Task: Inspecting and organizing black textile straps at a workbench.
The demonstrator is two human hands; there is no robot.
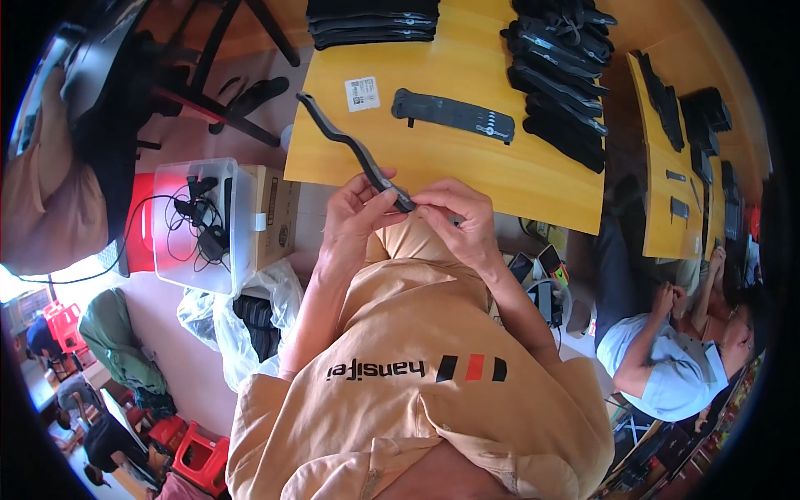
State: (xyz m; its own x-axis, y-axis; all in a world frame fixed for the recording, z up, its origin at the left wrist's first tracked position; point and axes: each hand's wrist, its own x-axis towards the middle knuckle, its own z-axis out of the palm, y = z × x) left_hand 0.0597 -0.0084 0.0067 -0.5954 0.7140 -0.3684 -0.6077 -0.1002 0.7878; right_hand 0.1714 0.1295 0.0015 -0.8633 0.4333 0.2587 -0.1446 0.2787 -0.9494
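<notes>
Left hand (357, 208) pinches the black strap (369, 164) near its lower end, and right hand (461, 218) is pinching right at that tip! The strap angles up far-left, over the corner of the yellow surface (467, 167). Beyond lies a band (454, 115), a white label (362, 94) to its left, black stack (373, 29) far left, pile (557, 83) right.

Yellow table (467, 71), black strap (367, 158) at its near edge
On the table: dark grey flat strap (454, 117), white markings; white label (367, 90), black blocky pattern. Left of table: brown carton (279, 208). Near side: tan shirt (392, 312), black-red-black bars (476, 367).
</notes>
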